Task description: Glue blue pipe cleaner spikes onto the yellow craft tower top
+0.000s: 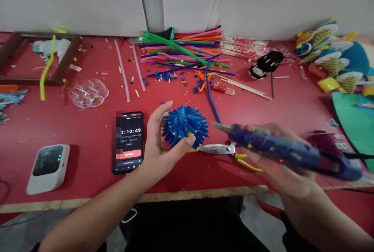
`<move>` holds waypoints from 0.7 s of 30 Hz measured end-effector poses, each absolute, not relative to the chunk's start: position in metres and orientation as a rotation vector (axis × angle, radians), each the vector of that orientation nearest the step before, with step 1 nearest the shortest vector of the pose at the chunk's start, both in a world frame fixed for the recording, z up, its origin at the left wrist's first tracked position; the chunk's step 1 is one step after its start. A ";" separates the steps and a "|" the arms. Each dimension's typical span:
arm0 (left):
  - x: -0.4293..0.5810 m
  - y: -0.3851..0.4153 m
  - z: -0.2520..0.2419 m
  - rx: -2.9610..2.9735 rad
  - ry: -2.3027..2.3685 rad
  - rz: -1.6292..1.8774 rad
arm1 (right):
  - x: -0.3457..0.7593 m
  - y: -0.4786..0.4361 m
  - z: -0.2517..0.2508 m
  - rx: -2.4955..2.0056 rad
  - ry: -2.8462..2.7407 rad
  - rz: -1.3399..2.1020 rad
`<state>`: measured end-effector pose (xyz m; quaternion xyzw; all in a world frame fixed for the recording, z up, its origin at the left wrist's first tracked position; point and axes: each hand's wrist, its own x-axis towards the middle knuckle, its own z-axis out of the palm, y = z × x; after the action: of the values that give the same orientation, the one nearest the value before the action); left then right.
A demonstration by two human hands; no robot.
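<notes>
My left hand [159, 143] grips a round blue and yellow pipe-cleaner ball [184, 123] covered in blue spikes, thumb in front and fingers behind. A blue hot glue gun [271, 147], smeared by motion, is in my right hand [288, 170]. Its metal nozzle points left toward the ball, with a small gap between them. Beneath the glue gun, scissors [217, 149] with yellow handles lie on the table, their blade tips near the ball. A single blue pipe cleaner [210, 96] stretches across the table behind the nozzle.
A phone [131, 139] showing a timer and a white device [49, 168] lie at left on the red table [93, 127]. Colourful pipe cleaners [181, 47] are piled at the back. A black figure [265, 64] and a clear tray [89, 93] stand farther off; plush-like figures [336, 57] fill the right.
</notes>
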<state>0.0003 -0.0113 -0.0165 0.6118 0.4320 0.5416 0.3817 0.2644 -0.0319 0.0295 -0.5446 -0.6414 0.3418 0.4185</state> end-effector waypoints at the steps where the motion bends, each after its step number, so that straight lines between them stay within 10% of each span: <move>1: 0.001 -0.012 -0.016 1.563 1.096 1.381 | 0.255 -0.036 0.034 -1.307 -1.679 0.853; 21: 0.002 -0.014 -0.015 1.603 1.038 1.390 | 0.234 -0.032 0.044 -1.232 -1.962 0.505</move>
<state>0.0023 -0.0143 -0.0149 0.6276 0.4067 0.5442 0.3802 0.2338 -0.0318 0.0444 -0.4816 -0.7668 0.1975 0.3755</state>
